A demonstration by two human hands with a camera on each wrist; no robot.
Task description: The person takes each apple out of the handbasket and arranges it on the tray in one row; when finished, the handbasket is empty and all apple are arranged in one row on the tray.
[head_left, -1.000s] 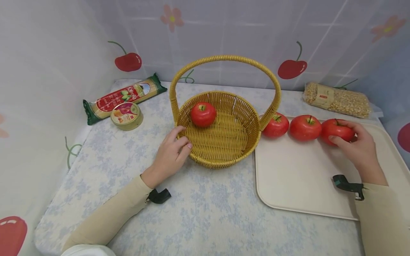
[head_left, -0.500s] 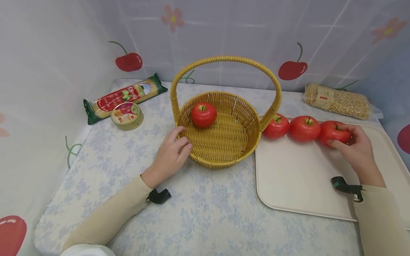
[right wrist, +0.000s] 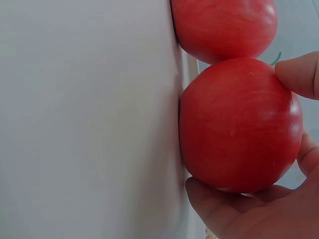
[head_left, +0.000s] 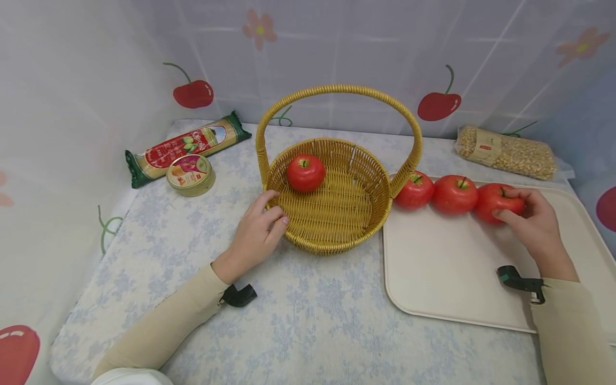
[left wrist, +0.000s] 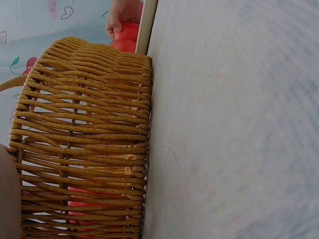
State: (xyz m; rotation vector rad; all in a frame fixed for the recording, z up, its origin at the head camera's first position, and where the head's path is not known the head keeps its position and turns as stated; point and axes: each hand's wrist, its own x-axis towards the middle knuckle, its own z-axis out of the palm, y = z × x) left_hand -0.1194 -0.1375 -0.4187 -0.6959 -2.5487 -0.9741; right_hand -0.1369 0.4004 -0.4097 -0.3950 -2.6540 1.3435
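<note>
Beside the tray's (head_left: 447,267) left edge we see the basket (head_left: 327,247); the left hand (head_left: 255,230) curls fingers over its rim, probably for steadiness. The right hand (head_left: 540,222) grips the rightmost of 3 apples (head_left: 492,202) along the tray's far edge, perhaps against rolling.

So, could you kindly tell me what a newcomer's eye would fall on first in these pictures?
Most likely the yellow wicker basket, standing near the middle of the head view with its tall handle arched upright and one red apple inside, toward the left. Next would probably come the row of three red apples along the far edge of the pale tray to its right, the rightmost gripped by the right hand.
</note>
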